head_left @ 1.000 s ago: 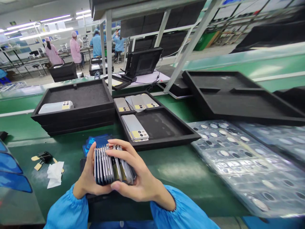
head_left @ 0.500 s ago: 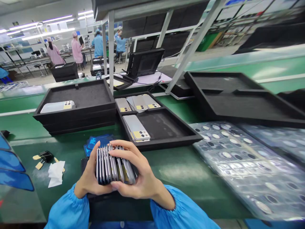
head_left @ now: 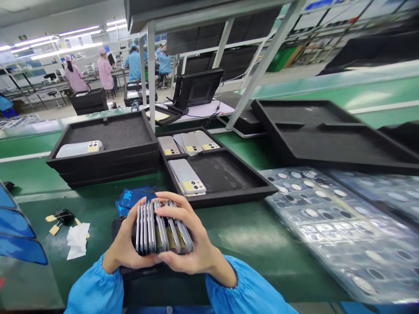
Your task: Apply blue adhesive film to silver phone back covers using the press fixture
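Held upright, the phones (head_left: 163, 229) show silvery edges, slightly fanned.

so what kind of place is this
Most likely a phone assembly or refurbishing workshop: both hands hold a row of thin phone-like pieces, a divided black tray holds more with camera cutouts, and people in caps and smocks work at benches behind.
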{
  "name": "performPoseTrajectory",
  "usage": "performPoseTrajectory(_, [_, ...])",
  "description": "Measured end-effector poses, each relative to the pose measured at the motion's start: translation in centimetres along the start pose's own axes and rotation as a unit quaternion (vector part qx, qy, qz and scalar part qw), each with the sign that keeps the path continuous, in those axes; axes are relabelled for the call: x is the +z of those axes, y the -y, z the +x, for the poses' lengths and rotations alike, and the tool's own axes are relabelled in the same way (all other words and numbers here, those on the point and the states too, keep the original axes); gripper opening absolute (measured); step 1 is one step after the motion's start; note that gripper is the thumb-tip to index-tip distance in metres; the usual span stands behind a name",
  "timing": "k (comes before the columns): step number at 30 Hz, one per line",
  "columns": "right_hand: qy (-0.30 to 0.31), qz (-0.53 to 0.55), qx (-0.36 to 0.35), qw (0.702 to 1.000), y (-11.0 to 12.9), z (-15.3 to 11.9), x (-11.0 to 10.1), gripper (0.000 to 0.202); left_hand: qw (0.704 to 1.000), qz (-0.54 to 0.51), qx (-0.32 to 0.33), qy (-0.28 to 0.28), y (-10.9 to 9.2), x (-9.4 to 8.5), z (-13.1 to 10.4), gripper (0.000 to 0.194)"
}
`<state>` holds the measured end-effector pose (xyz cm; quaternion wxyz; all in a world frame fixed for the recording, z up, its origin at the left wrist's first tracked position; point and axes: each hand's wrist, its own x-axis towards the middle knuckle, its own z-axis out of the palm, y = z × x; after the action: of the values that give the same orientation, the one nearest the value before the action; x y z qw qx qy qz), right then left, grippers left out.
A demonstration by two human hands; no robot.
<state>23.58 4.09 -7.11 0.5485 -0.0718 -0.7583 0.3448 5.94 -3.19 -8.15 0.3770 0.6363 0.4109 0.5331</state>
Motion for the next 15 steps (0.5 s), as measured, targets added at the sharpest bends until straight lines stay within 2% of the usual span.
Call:
performPoseTrajectory(3, [-0.013, 0.003, -0.004, 1.0, -0.2, -0.1, 0.2, 0.068, 1.0, 0.008, -0.015, -0.011, 0.1, -0.2, 0.1, 0.095])
performPoseTrajectory(6, [-0.028, 0.021, 0.0, 0.999, -0.3, -0.2, 0.4, 0.064, 0.999, 0.023, -0.028, -0.02, 0.1, -0.6, 0.3, 0.088])
performPoseTrajectory(9, [-0.05, 0.04, 0.016, 0.998, -0.5, -0.6, 0.6, 0.061, 0.998, 0.039, -0.025, -0.041, 0.2, -0.9, 0.4, 0.056])
performPoseTrajectory(11, [-0.065, 0.044, 0.027, 0.997, -0.7, -0.9, 0.7, 0.06, 0.995, 0.012, -0.035, -0.089, 0.5, -0.8, 0.3, 0.039])
performPoseTrajectory(13, [-0.074, 0.056, 0.039, 0.995, -0.8, -1.1, 1.0, 0.057, 0.987, -0.029, -0.047, -0.148, 0.8, -0.6, 0.1, 0.041])
performPoseTrajectory(15, [-0.07, 0.073, 0.052, 0.994, -0.8, -1.0, 1.2, 0.059, 0.968, -0.078, -0.055, -0.233, 0.8, -0.4, 0.1, 0.048])
